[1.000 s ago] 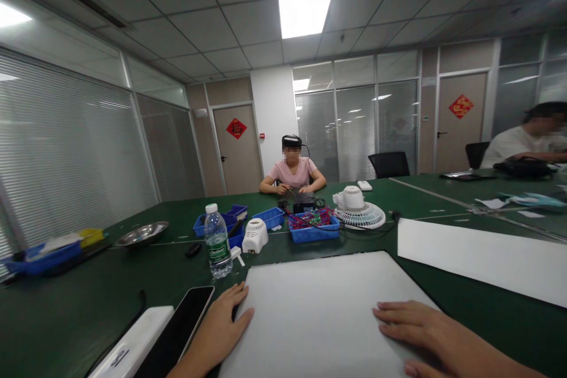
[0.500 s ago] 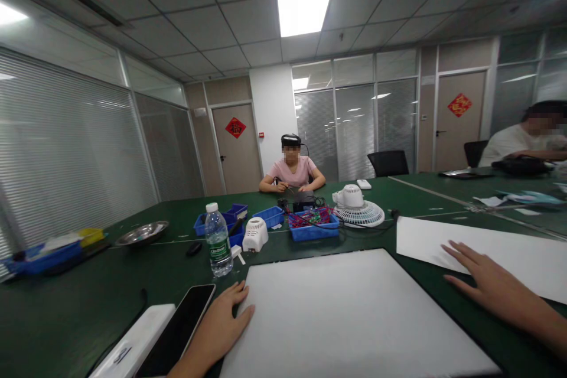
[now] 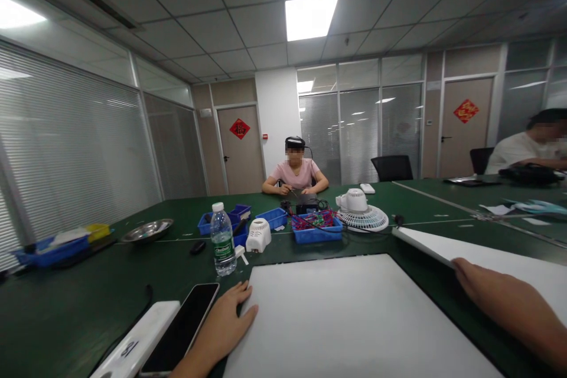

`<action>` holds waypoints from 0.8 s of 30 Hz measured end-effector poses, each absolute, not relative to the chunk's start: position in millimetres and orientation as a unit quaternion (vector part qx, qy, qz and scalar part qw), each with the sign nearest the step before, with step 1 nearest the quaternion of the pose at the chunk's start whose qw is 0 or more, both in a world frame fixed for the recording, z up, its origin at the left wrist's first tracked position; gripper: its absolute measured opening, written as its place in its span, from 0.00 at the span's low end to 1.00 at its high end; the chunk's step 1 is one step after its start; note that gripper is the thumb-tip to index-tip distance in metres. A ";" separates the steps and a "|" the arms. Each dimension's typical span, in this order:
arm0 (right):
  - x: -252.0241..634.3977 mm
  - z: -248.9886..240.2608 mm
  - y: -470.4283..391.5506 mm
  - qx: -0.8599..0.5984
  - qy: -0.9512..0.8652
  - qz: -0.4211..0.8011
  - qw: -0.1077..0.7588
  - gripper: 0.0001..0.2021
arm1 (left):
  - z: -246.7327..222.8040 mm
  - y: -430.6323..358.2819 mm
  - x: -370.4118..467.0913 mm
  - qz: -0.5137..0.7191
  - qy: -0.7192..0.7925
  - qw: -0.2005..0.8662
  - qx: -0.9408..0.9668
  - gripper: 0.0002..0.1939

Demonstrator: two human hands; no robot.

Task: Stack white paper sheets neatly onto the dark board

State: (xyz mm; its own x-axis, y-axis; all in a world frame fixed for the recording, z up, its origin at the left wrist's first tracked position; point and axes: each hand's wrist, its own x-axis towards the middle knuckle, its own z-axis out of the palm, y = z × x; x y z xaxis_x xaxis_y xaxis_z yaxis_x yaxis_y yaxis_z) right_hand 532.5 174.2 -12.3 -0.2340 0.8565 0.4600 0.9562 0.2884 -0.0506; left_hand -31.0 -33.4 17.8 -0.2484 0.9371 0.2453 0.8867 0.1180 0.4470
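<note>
A large white sheet (image 3: 354, 319) with a dark border lies flat on the table in front of me. My left hand (image 3: 230, 316) rests on its left edge, open, with the fingers stretched out. At the right, my right hand (image 3: 500, 292) is closed on the near left edge of a second white sheet (image 3: 509, 257). That edge is lifted off the table; the fingers beneath it are hidden. Beside my left hand lie a black-screened phone (image 3: 183, 328) and a white power strip (image 3: 137, 345).
A water bottle (image 3: 222, 239), a white plastic housing (image 3: 258, 235), a blue tray of wires (image 3: 317, 232) and a fan head (image 3: 361, 215) stand beyond the sheet. A metal dish (image 3: 146, 231) lies left. A person (image 3: 297, 174) sits opposite, another (image 3: 518, 150) far right.
My right hand has gone from lying spread on the right sheet to holding its edge, which has risen. The left hand stays on the middle sheet. The view has shifted slightly.
</note>
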 end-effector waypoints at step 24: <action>413.6 -3.6 81.1 -0.256 -0.926 -0.182 0.212 0.14 | 13.4 -30.4 -31.5 0.203 0.756 0.022 0.622 0.30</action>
